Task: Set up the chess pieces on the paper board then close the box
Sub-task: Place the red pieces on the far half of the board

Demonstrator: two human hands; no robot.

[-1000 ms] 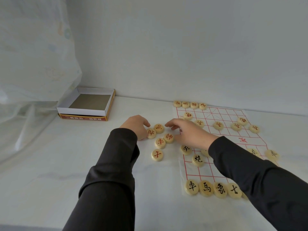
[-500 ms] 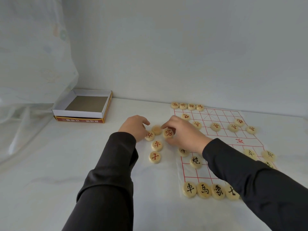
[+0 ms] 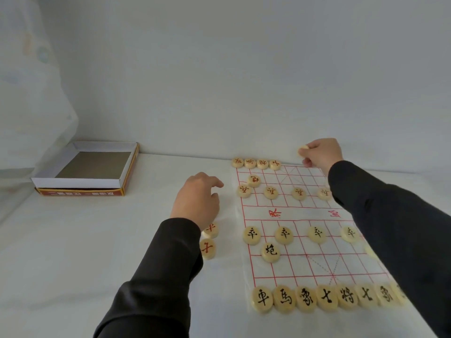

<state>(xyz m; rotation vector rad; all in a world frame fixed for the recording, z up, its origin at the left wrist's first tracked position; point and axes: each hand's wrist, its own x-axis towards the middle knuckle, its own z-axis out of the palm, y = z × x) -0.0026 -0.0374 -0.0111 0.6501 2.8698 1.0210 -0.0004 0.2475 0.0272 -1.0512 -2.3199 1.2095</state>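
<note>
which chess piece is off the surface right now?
The piece pinched in the right hand, held in the air; all other visible ones lie flat.

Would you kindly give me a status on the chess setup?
Right hand pinching a piece over far edge of paper board. Left hand loosely curled, nothing seen held. Two red pieces off-board, box open. Nothing blocking.

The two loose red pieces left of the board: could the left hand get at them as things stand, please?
Probably yes: the left hand looks free, and the pieces lie beside its wrist, nothing on them.
</note>
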